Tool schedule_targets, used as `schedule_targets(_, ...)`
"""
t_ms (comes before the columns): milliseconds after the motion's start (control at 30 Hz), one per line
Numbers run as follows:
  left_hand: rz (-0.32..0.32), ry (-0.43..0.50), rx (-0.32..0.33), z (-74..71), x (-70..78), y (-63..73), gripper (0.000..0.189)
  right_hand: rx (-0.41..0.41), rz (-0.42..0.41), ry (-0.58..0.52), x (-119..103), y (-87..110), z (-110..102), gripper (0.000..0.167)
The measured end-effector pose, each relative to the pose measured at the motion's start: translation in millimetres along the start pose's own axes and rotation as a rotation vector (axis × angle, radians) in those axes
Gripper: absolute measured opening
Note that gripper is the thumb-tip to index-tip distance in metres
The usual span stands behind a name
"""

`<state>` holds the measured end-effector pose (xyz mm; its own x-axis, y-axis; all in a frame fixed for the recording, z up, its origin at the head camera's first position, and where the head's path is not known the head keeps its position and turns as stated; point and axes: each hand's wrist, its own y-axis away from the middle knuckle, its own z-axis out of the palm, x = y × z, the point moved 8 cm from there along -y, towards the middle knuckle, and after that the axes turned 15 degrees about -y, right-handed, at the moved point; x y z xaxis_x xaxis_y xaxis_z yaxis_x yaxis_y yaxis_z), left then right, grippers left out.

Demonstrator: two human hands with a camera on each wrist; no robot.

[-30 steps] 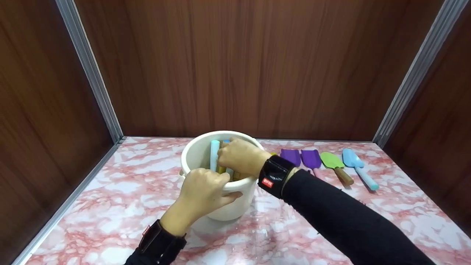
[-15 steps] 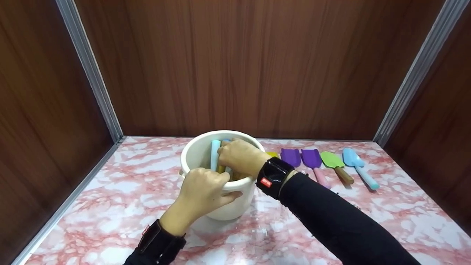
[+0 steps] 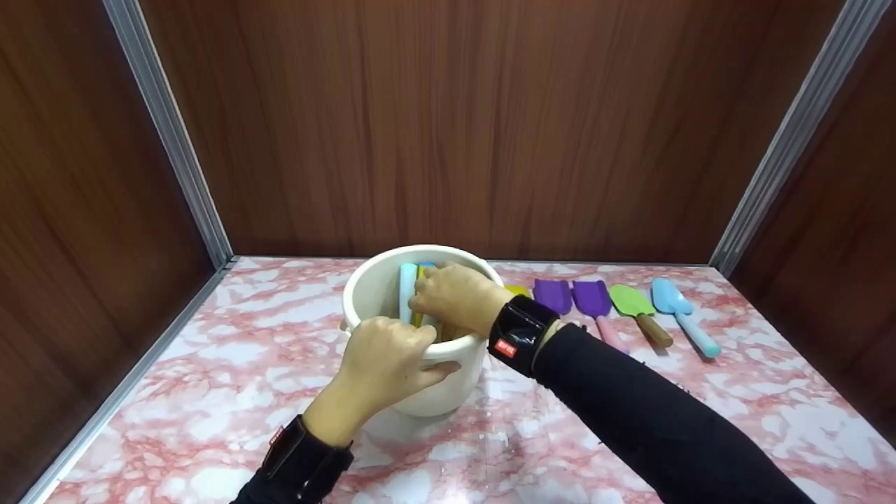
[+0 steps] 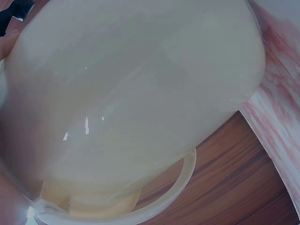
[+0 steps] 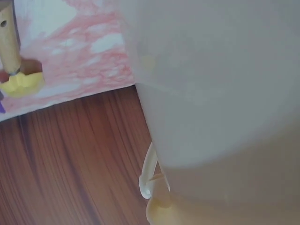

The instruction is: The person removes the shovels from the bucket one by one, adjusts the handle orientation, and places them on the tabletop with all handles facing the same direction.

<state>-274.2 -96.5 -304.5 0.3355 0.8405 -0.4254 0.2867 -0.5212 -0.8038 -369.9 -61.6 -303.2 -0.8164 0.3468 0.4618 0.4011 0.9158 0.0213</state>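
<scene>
A white bucket (image 3: 441, 388) stands upright on the table. My left hand (image 3: 388, 353) grips its near rim, fingers over the edge and thumb along the outside. Inside the bucket are a light blue handle (image 3: 407, 290), a yellow piece (image 3: 421, 271) beside it and a bit of blue behind. My right hand (image 3: 458, 297) reaches over the right rim into the bucket, its fingers bent down beside the yellow piece. The bucket and the hand hide its fingertips, so I cannot tell what it holds. Both wrist views are mostly filled by the bucket's wall (image 4: 140, 93).
Right of the bucket lies a row of small shovels: a yellow one (image 5: 22, 84) with a wooden handle, two purple ones (image 3: 552, 297), a green one (image 3: 631, 301) and a light blue one (image 3: 672, 297). Wood-grain panels (image 3: 490, 126) enclose the marbled table (image 3: 245, 413) behind and on both sides.
My right hand has shifted slightly within the bucket, and more of the yellow piece shows beside the light blue handle. My left hand keeps its grip on the rim.
</scene>
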Motion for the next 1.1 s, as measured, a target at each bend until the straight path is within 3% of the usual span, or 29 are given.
schedule_targets(100,-0.001,0.001,0.001,-0.1,0.3,0.4,0.059,-0.046,0.025,0.01,2,1.7,3,0.019)
schedule_targets(200,-0.002,-0.001,-0.001,0.3,0.9,-0.4,0.059,-0.035,0.025,0.032,4,2.7,2,0.012)
schedule_targets(467,0.005,-0.005,-0.005,0.9,1.1,-1.5,0.06,-0.057,0.058,0.187,17,8.7,-12,0.009)
schedule_targets(767,0.009,-0.006,-0.014,-0.4,1.0,-0.8,0.06,-0.1,0.121,0.135,47,33.5,-32,0.016)
schedule_targets(1100,0.012,-0.026,-0.009,-3.1,-0.1,-1.4,0.06,0.047,0.248,0.095,72,72.5,-49,0.015)
